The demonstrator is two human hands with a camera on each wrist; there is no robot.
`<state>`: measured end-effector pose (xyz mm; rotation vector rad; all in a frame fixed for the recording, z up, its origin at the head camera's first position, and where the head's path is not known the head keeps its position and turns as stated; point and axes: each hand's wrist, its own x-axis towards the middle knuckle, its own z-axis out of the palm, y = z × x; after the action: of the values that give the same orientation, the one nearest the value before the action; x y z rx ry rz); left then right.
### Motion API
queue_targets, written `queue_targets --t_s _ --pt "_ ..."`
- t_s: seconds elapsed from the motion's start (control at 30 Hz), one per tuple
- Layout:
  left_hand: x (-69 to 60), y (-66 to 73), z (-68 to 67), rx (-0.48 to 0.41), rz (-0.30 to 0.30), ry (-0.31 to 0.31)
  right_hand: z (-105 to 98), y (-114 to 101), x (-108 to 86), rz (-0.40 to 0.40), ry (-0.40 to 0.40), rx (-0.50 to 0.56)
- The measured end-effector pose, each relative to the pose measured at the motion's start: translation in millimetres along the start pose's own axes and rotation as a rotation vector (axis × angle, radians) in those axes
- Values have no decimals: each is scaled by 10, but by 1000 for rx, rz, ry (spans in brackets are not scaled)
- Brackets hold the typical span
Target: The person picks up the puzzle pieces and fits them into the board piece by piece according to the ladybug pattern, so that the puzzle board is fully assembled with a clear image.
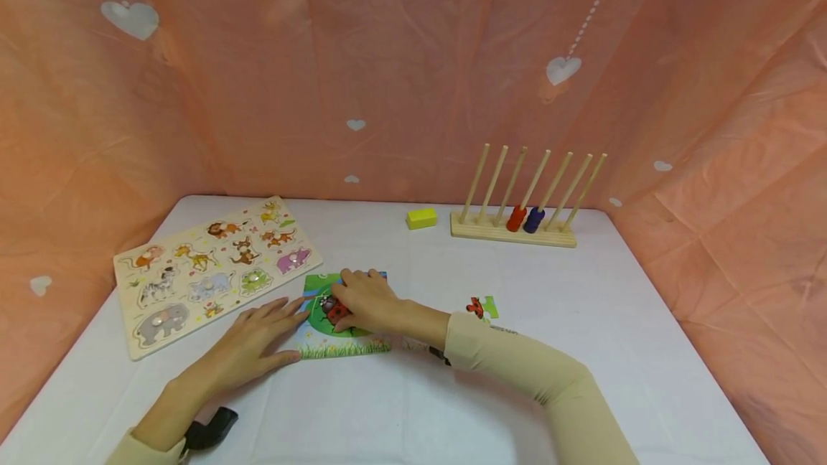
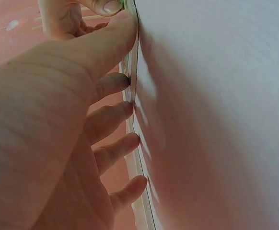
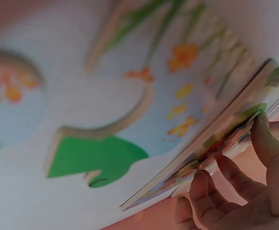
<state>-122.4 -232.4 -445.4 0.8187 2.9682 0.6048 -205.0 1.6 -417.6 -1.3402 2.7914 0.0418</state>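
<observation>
A ladybug jigsaw puzzle (image 1: 313, 346) with grass along its near edge lies flat in front of me. My left hand (image 1: 261, 339) rests at its left side, fingers spread; in the left wrist view the fingertips (image 2: 138, 140) touch along the board's edge. My right hand (image 1: 368, 300) lies over the puzzle's upper right, thumb and fingers apart on its surface around the ladybug picture (image 1: 332, 311). In the right wrist view the thumb (image 3: 264, 132) presses on the puzzle, and the other fingers bend onto it. Part of the puzzle is hidden under this hand.
Close to the right wrist lies a loose jigsaw piece (image 3: 173, 110) with flowers and grass. Another piece (image 1: 489, 307), red and green, shows beyond the right forearm. An animal peg puzzle (image 1: 226, 285) is at the left; a yellow block (image 1: 421, 219) and a peg stand (image 1: 478, 228) stand behind.
</observation>
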Motion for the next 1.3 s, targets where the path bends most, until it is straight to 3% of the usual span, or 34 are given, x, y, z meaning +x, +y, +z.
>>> queue_targets --t_s 0.37,0.7,0.87,1.3 --pt "0 -5 16 -2 6 3 -52 13 -100 -39 -4 -18" --pt "6 -1 24 13 38 38 -1 -200 -473 -83 -182 -94" --pt "7 -1 14 20 25 24 55 -258 -594 -59 -211 -63" --pt "5 3 16 11 4 1 64 -189 -604 -77 -237 -29"
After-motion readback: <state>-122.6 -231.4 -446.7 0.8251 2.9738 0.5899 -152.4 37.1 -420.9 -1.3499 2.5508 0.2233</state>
